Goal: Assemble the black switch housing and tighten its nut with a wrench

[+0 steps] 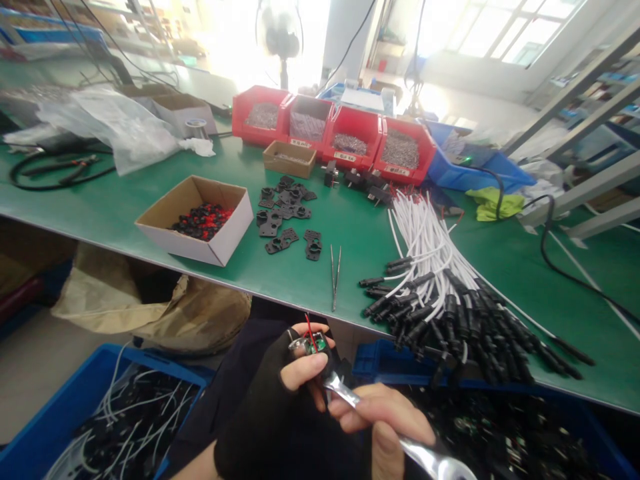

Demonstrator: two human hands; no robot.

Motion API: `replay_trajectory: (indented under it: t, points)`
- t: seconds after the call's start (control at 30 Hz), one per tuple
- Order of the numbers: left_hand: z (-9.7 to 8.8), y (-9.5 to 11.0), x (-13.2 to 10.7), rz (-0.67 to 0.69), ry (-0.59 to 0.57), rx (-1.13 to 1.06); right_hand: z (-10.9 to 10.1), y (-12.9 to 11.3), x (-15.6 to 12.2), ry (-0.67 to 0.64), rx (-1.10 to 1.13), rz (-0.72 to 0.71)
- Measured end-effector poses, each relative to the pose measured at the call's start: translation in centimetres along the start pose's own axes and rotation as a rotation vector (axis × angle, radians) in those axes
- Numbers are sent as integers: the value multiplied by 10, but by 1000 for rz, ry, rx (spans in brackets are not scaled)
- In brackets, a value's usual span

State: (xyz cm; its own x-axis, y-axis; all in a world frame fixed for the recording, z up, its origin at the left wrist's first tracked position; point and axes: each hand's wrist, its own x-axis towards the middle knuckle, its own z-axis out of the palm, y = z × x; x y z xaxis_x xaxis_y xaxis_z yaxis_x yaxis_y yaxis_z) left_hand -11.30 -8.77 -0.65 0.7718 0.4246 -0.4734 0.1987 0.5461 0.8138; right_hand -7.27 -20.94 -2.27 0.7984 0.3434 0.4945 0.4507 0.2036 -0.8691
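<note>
My left hand (285,377), in a black fingerless glove, is closed around a small motor assembly (313,343). It has a round metal motor, a green circuit board and a red wire standing up. In my right hand (390,417) is a silver wrench (345,391), pinched along its shaft. The jaw end of the wrench reaches the underside of the assembly, where fingers hide the contact. A pair of tweezers (335,280) lies on the green table (300,293) just beyond my hands.
A cardboard box (235,233) of red and black parts stands left, beside black plates (287,207). Red bins (307,127) of small hardware line the back. White cables with black connectors (435,267) spread to the right. Blue crates (193,373) sit below the table edge.
</note>
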Motion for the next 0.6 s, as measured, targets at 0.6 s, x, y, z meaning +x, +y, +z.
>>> replay_trajectory:
  t: [0.6]
  points:
    - [-1, -3, 2, -59, -46, -78, 4, 10, 7, 109, 281, 348]
